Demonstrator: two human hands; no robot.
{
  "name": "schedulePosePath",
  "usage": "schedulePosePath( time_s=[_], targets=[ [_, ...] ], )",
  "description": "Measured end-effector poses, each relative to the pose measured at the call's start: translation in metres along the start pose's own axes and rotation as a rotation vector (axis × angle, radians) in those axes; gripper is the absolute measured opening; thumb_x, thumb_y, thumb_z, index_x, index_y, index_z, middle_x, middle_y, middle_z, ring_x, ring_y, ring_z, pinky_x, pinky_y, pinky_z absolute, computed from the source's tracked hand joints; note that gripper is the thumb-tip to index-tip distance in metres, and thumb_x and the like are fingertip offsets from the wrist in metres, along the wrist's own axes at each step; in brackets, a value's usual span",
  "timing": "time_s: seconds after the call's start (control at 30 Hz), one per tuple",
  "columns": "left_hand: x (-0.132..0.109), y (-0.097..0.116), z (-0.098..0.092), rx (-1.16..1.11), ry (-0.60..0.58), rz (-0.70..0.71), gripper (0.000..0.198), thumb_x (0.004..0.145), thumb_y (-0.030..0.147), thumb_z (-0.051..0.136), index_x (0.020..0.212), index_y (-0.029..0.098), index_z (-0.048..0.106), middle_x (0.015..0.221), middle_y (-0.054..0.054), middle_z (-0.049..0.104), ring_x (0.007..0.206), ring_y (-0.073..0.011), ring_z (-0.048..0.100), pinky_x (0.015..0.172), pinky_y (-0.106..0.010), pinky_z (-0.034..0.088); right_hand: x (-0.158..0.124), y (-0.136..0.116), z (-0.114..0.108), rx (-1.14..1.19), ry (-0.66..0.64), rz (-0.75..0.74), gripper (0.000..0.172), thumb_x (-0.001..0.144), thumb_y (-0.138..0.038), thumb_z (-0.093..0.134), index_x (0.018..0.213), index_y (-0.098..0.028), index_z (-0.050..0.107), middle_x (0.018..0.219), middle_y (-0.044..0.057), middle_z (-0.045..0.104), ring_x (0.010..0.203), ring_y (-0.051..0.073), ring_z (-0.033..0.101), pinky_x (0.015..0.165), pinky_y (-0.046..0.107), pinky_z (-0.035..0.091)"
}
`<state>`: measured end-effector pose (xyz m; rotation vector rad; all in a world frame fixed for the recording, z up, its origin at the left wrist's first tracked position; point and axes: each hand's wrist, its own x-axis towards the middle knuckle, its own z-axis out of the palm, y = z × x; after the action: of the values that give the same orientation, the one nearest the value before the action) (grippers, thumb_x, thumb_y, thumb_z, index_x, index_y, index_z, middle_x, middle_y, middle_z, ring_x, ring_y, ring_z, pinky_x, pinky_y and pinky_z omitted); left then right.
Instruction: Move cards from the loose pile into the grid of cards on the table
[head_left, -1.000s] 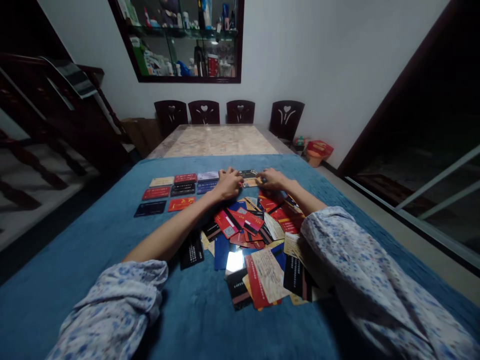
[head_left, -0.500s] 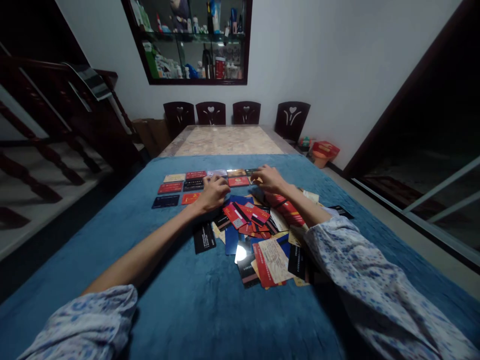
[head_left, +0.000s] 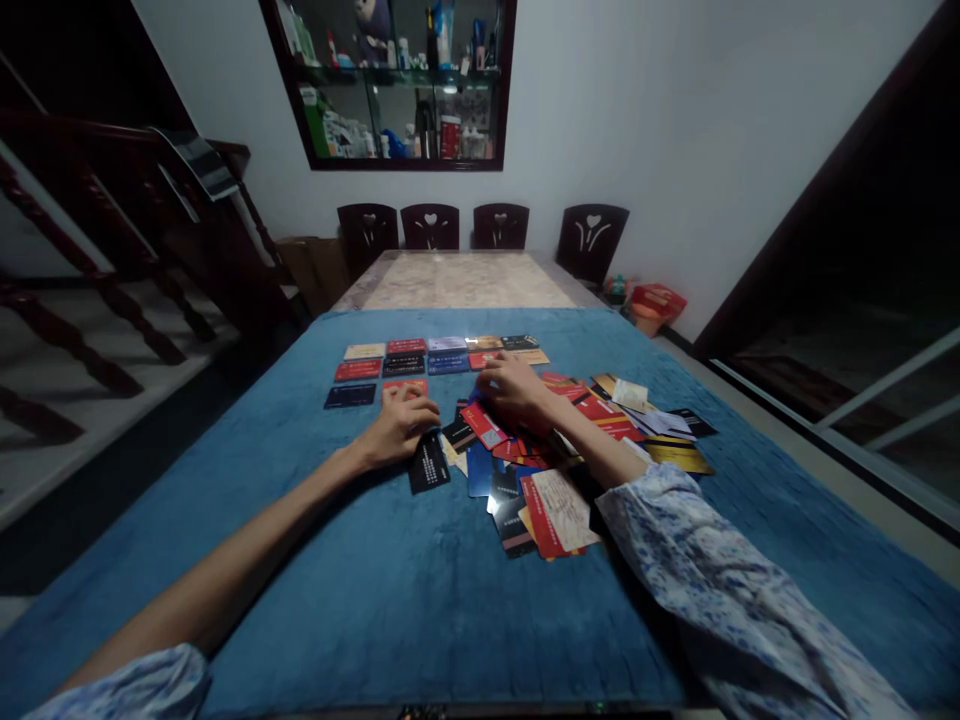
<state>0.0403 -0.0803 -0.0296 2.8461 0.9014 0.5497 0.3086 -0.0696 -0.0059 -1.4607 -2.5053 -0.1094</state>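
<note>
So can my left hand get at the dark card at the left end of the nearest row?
Probably yes: the left hand rests close by, to the right of the dark card, with only bare blue cloth between them.

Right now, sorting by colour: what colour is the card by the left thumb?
The card by the left hand is black with pale print; head view.
</note>
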Motion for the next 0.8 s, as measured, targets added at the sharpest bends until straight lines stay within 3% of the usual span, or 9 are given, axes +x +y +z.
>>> schedulePosePath(
  time_s=[0.4,0.8],
  targets=[
    [-0.026,0.013,-0.009,-0.134,-0.113,0.103,0.033,0.093,0.016,0.050,0.116,0.027,0.071,0.122,-0.006,0.070,0.126,-0.0257,0.044,0.110,-0.053,0.033,0.012,-0.041,0.017,0.036,0.026,-0.144,0.023,0.093,-0.025,0.054,0.101,-0.022,0.075,0.103,0.010,0.070,0.102,0.025,0.047,0.082,0.036,0.031],
    [-0.050,0.009,-0.025,0.033,-0.123,0.036,0.034,0.093,0.037,0.057,0.123,0.026,0.068,0.127,-0.009,0.067,0.128,-0.0310,0.046,0.107,-0.055,0.030,0.003,-0.072,0.022,0.068,-0.015,-0.241,0.020,0.094,-0.030,0.058,0.103,-0.024,0.074,0.106,0.009,0.071,0.107,0.025,0.047,0.082,0.037,0.030]
  ],
)
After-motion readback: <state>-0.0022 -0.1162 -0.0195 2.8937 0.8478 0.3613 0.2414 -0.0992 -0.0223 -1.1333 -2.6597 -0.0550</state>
